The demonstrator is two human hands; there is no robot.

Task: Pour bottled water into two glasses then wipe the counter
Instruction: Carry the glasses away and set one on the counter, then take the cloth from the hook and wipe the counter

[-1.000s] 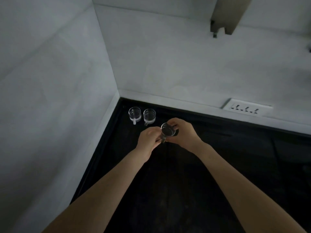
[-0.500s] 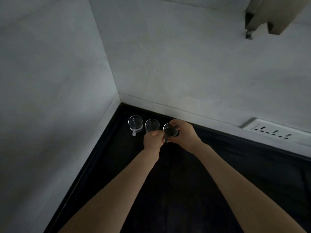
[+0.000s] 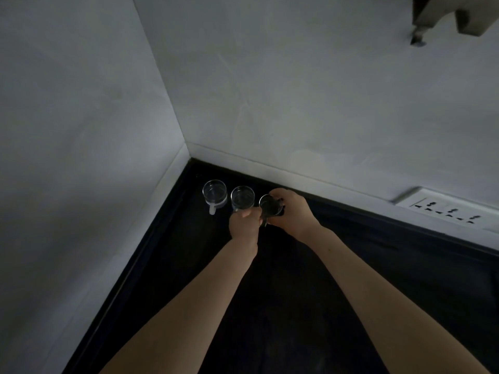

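The right hand (image 3: 290, 213) has its fingers curled round the rightmost glass (image 3: 270, 205), gripping its far and right side; the left hand (image 3: 243, 225) is curled at that glass's near left edge, pinching what looks like its handle, though the dim light blurs the exact contact. This glass stands on the black counter (image 3: 297, 306), at the right end of a row of three in the far left corner; the middle glass (image 3: 242, 198) sits just beside it, touching the left knuckles; the leftmost glass (image 3: 215, 193) shows its handle pointing nearward. A white socket strip (image 3: 448, 209) runs along the far wall at the right.
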